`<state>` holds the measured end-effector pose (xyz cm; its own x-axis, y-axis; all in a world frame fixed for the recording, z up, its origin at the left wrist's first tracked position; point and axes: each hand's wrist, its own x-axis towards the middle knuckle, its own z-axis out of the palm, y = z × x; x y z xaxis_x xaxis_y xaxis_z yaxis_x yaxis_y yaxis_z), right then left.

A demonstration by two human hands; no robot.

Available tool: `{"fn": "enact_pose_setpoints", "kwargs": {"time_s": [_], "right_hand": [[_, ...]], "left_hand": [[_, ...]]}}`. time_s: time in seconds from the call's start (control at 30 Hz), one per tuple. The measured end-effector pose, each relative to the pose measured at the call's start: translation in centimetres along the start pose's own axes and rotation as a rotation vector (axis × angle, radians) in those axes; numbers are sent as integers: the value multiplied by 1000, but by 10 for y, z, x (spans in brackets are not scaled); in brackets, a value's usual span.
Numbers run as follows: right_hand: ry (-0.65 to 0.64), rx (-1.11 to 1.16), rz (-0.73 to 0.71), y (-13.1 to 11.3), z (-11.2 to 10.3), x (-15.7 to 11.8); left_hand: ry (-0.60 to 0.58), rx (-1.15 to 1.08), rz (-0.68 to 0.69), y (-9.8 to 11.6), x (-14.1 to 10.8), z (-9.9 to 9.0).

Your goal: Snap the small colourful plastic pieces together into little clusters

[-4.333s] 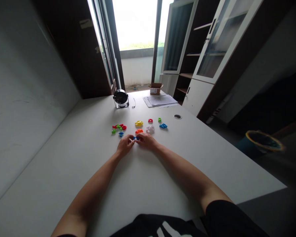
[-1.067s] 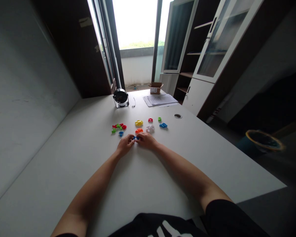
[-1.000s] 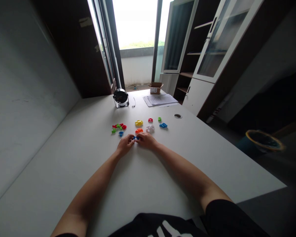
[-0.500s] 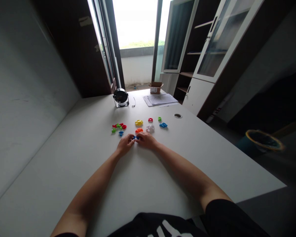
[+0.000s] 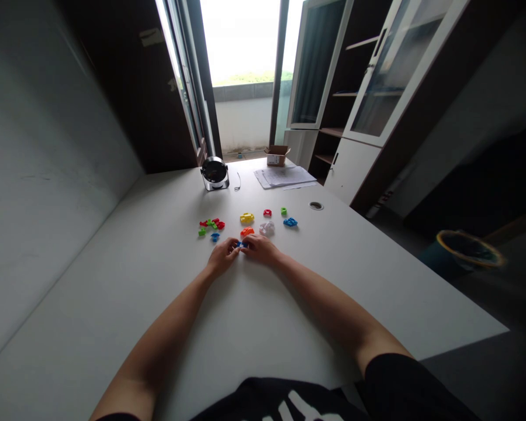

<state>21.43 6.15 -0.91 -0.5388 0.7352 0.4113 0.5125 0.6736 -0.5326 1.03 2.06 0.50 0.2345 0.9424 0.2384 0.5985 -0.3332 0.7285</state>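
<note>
Between my left hand (image 5: 224,255) and my right hand (image 5: 260,249) is a small blue plastic piece (image 5: 241,245), gripped by the fingertips of both. My fingers hide much of it. Just beyond lie an orange piece (image 5: 247,232) and a cluster of white pieces (image 5: 267,228). A separate blue piece (image 5: 215,237) rests to the left of my left hand, near a green piece (image 5: 202,233) and a pile of red and green pieces (image 5: 212,224). Farther out are a yellow group (image 5: 246,218), a red piece (image 5: 267,213), a green piece (image 5: 283,211) and blue pieces (image 5: 290,222).
The white table (image 5: 193,339) meets a wall on the left. At its far side stand a round black device (image 5: 214,171) on a metal bracket, paper sheets (image 5: 287,176) and an open cardboard box (image 5: 276,155). A cable hole (image 5: 316,206) and a bin (image 5: 469,250) are to the right.
</note>
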Motion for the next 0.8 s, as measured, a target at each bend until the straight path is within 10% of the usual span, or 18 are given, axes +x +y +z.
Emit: {"fn": "enact_pose_setpoints", "kwargs": {"time_s": [0.8], "right_hand": [[-4, -19, -6, -5, -3, 1]], "left_hand": [[-8, 2, 1, -3, 1, 0]]}}
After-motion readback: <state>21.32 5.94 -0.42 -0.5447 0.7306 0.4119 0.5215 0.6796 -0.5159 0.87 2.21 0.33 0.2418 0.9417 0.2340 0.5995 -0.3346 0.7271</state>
